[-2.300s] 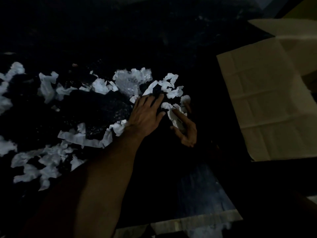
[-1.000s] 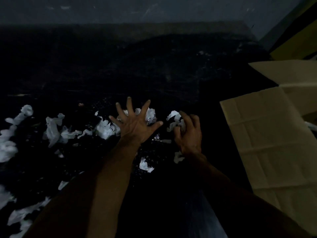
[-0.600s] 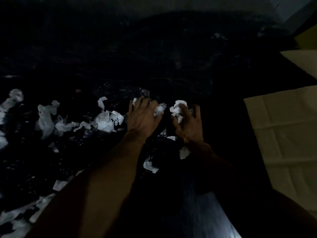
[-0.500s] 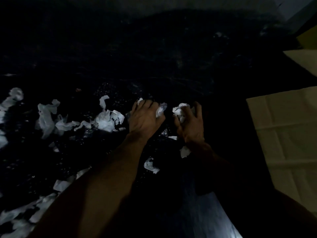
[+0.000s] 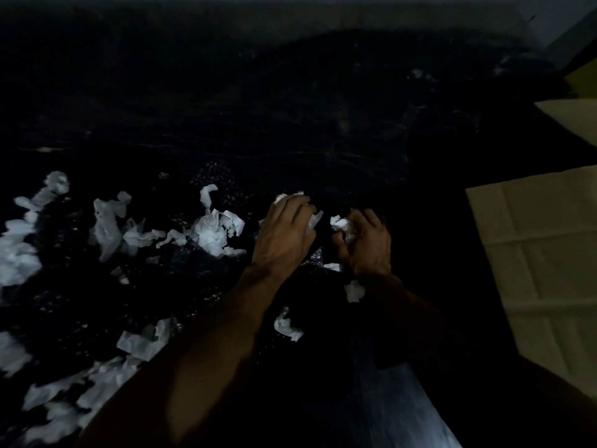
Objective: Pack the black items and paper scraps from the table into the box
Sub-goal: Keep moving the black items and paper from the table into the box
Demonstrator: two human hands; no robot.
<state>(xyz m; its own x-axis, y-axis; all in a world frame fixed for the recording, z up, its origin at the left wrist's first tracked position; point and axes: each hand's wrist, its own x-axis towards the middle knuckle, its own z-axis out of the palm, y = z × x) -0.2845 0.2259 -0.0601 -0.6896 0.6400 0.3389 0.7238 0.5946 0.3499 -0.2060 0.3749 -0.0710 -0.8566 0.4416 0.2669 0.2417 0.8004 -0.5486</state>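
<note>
Gathering scraps beside the box

Loose paper scraps (image 5: 210, 232) litter the dark table (image 5: 323, 124) on my left; my left hand (image 5: 281, 236) clenches crinkly wrap, my right hand (image 5: 368, 244) grasps a white wad (image 5: 342, 226). They look light, soft, crushable: I'd scoop underneath. The box (image 5: 536, 247) waits rightmost.

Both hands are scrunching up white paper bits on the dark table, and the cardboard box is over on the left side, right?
Not quite. In the head view the cardboard box sits on the right side. The rest holds: the left hand and right hand are closing on white paper bits on the dark table.
</note>
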